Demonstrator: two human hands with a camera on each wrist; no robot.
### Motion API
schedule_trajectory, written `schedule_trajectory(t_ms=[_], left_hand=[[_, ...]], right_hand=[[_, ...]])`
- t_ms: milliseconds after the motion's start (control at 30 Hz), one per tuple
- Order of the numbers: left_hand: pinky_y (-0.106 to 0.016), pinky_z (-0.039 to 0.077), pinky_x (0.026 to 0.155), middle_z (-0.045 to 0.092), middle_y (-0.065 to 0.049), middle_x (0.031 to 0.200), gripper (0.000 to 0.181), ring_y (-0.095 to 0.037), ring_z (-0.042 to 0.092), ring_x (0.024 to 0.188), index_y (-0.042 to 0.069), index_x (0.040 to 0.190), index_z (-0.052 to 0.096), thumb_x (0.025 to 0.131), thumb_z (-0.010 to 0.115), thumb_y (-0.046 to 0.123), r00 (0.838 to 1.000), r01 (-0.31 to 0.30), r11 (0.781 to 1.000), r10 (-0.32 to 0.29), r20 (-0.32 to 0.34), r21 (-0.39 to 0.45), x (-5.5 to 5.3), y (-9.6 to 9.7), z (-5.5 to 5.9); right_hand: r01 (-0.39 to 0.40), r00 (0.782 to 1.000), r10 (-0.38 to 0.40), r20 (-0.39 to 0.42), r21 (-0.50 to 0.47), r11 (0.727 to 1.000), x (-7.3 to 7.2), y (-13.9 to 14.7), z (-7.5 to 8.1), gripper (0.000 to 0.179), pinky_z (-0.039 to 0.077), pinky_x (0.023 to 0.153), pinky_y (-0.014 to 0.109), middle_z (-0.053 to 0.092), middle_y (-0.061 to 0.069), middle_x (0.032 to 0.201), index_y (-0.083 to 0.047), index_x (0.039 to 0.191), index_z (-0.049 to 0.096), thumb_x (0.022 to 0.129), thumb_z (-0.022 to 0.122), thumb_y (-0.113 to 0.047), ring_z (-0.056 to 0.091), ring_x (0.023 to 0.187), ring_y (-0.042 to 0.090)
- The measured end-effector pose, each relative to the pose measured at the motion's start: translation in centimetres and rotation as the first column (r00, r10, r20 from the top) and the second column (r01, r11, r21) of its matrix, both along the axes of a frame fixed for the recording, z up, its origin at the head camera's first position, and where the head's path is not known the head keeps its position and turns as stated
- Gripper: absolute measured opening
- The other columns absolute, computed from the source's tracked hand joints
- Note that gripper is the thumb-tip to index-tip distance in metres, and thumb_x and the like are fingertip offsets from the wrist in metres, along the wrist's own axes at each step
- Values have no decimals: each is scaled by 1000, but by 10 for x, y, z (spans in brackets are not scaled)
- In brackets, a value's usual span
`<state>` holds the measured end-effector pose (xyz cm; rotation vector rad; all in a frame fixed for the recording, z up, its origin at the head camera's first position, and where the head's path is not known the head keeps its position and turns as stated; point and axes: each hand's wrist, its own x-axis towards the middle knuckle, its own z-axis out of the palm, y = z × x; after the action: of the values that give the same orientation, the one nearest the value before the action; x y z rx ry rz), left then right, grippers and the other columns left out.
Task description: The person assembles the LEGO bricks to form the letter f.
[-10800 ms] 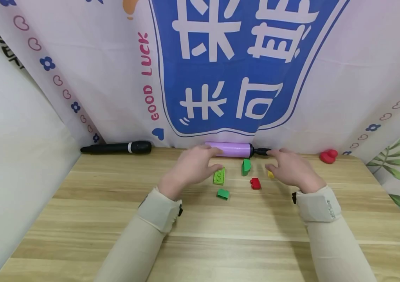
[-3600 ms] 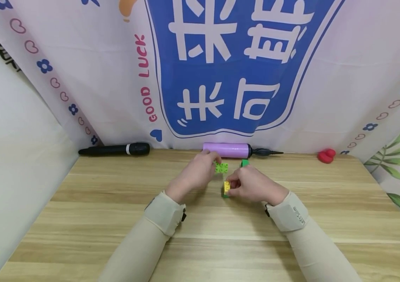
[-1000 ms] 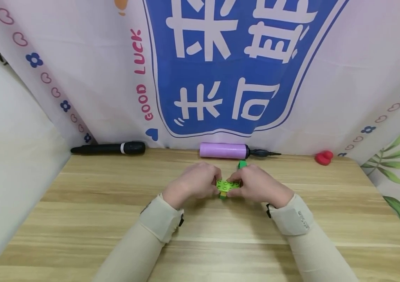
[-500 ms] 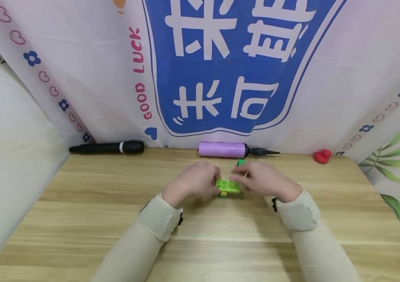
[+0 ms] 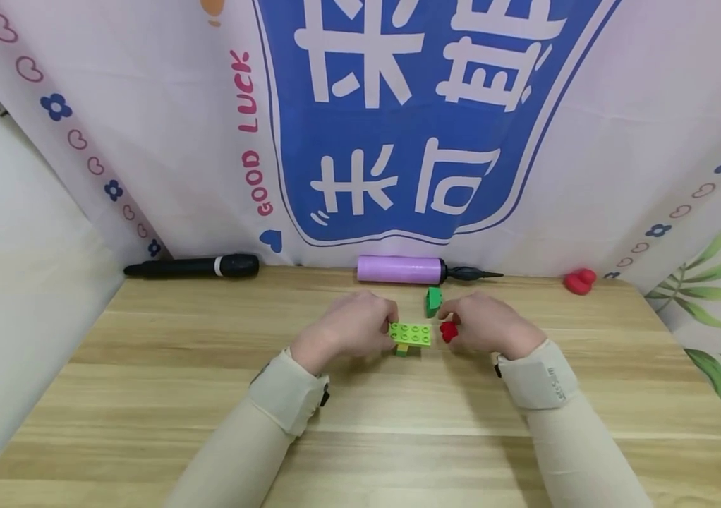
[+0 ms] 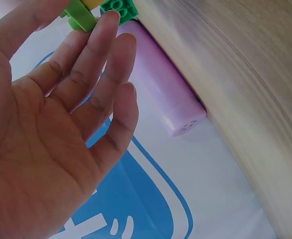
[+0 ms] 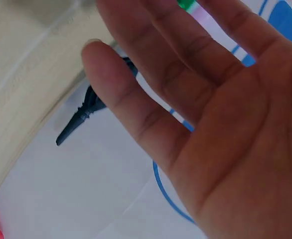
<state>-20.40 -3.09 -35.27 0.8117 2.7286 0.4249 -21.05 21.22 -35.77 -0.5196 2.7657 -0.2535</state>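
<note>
My left hand pinches the left end of a lime-green studded toy brick. It spans a small yellow brick on a green one, overhanging to the right. In the left wrist view the stack's lime edge shows beyond the fingertips. My right hand has its fingers curled round a small red brick, just right of the stack; the thumb is mostly hidden. Behind them stands a green brick. The right wrist view shows bent fingers, with the red brick out of sight.
Along the table's back edge lie a black microphone-shaped object, a purple hand pump with a black nozzle, and a red rounded toy. A printed cloth hangs behind the wooden table.
The yellow brick went onto a green one and the lime brick on top. Over the last second my right hand left the lime brick and moved right to the red brick. My left hand stayed.
</note>
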Motion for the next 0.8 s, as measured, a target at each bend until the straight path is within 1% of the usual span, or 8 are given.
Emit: schedule_trajectory(t_ms=[100, 200, 267, 333, 467, 533, 600, 800], left_hand=[[-32, 46, 70, 66, 7, 79, 25, -14, 60, 74, 17, 115, 75, 92, 81, 24, 1000, 2, 1000, -2, -6, 1, -1, -1, 0], [-32, 46, 70, 66, 7, 79, 26, -14, 59, 74, 17, 115, 74, 92, 82, 24, 1000, 3, 1000, -3, -4, -3, -2, -2, 0], [-32, 46, 70, 65, 6, 79, 26, -14, 59, 74, 17, 116, 74, 92, 81, 25, 1000, 7, 1000, -7, 2, -5, -2, -2, 0], [-32, 46, 71, 65, 6, 79, 27, -14, 58, 74, 17, 117, 74, 92, 81, 25, 1000, 11, 1000, -11, 7, -5, -2, -1, 1], [-32, 48, 71, 66, 6, 80, 28, -14, 60, 74, 16, 118, 74, 93, 81, 24, 1000, 13, 1000, -13, 18, -2, -3, 0, 2], [-33, 49, 72, 67, 6, 80, 28, -14, 61, 74, 16, 118, 74, 93, 81, 24, 1000, 10, 1000, -10, 19, -2, -3, 0, 2], [-33, 49, 72, 67, 6, 81, 28, -14, 62, 75, 16, 119, 74, 93, 81, 24, 1000, 9, 1000, -9, 20, -5, -3, -1, 2], [-34, 49, 72, 66, 7, 81, 27, -14, 61, 77, 17, 116, 74, 92, 82, 26, 1000, 17, 1000, -17, 7, -7, -4, -2, 1]], right_hand=[[-13, 1000, 13, -4, -3, 1000, -1, -3, -1, 25, 46, 72, 36, 64, 2, 87, -12, 110, 76, 85, 79, -9, 56, 80, 21], [-3, 1000, 1, -24, -52, 999, 0, -4, 0, 14, 46, 67, 34, 63, 2, 82, -11, 99, 71, 88, 78, -13, 56, 74, 19], [-6, 998, -2, -61, -127, 992, 0, -5, 2, 17, 49, 68, 33, 65, 2, 85, -10, 103, 69, 91, 78, -17, 58, 74, 18], [-24, 995, 2, -103, -216, 976, 2, -8, 5, 24, 54, 71, 34, 69, 2, 90, -6, 112, 70, 95, 77, -21, 62, 77, 16], [-129, 982, 72, -177, -336, 933, 7, -15, 11, 34, 58, 82, 38, 75, 2, 101, -2, 127, 70, 101, 72, -23, 67, 88, 14], [-161, 978, 98, -184, -367, 916, 9, -19, 13, 32, 58, 85, 39, 75, 0, 104, -4, 126, 72, 101, 73, -24, 68, 92, 13], [-171, 979, 110, -172, -392, 904, 10, -22, 13, 27, 59, 87, 39, 75, -2, 102, -8, 119, 74, 98, 77, -24, 69, 93, 13], [-170, 982, 118, -150, -412, 895, 12, -30, 10, 30, 60, 93, 42, 77, -5, 104, -13, 114, 74, 88, 88, -22, 75, 100, 19]])
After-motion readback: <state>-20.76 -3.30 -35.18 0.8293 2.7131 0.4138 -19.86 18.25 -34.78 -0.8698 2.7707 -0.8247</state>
